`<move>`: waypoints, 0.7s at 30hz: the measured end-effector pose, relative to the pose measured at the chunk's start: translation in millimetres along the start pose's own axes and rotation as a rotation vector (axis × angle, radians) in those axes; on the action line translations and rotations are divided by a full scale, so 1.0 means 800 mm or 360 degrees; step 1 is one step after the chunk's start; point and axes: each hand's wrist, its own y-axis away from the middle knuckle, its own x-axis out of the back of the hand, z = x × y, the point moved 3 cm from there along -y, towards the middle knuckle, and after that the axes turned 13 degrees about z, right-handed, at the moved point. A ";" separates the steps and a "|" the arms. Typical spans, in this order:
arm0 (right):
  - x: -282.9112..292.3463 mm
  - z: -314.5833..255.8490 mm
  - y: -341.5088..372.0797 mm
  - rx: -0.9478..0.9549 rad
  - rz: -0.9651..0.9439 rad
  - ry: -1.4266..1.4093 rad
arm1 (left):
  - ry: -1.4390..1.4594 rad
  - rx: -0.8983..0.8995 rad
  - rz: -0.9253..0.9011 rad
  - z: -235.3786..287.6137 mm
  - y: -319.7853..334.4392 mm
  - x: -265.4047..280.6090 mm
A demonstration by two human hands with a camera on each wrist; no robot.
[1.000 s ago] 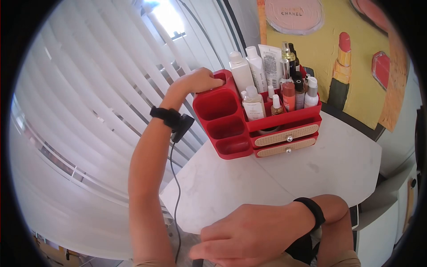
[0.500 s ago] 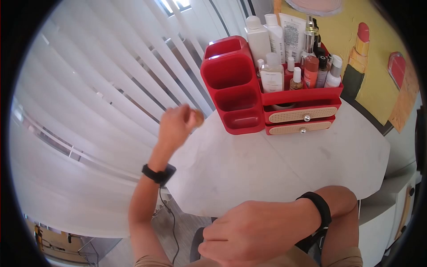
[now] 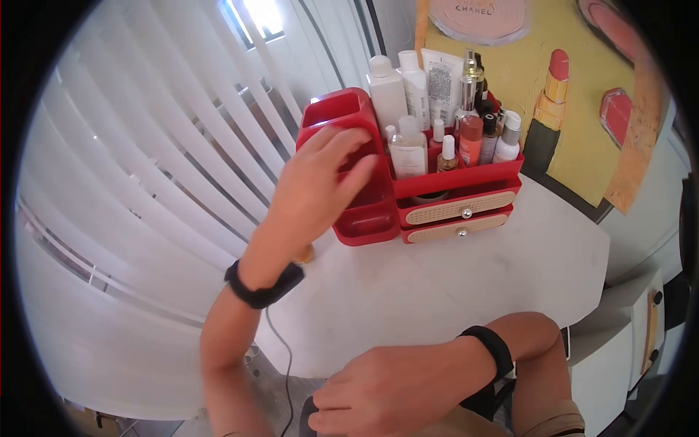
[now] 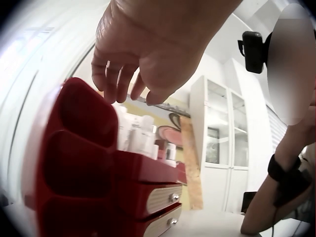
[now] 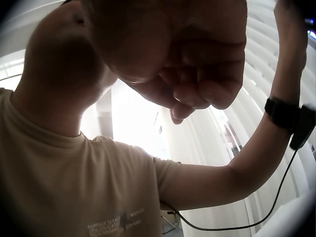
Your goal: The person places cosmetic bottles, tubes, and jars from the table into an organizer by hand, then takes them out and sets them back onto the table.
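Observation:
My left hand (image 3: 306, 186) hovers over the middle compartments of a red organizer (image 3: 366, 227), its fingers apart and nothing held. The left wrist view shows the hand (image 4: 148, 54) with fingers hanging down above the organizer's open compartments (image 4: 81, 163). A small tan object (image 3: 304, 254) is on the white table beside my left wrist, partly hidden by it. My right hand (image 3: 386, 390) rests low near my body, fingers loosely curled and holding nothing; the right wrist view shows this hand (image 5: 173, 54) from below.
Bottles (image 3: 389, 91), a white tube (image 3: 442, 84) and small vials fill the organizer's right section, above two woven-front drawers (image 3: 460, 210). A painted lipstick picture (image 3: 582, 146) stands behind the white table (image 3: 437, 291). Vertical blinds (image 3: 145, 182) hang at left; a cable (image 3: 287, 364) trails below my left wrist.
From the organizer's top compartment, my left hand moved to the table's left edge with the small tan object, let it go there, and came back over the organizer. The right hand has barely moved.

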 end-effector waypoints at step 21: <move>-0.007 -0.008 0.003 -0.0126 -0.0088 -0.0104 | -0.0173 -0.0177 -0.0259 -0.046 0.087 0.027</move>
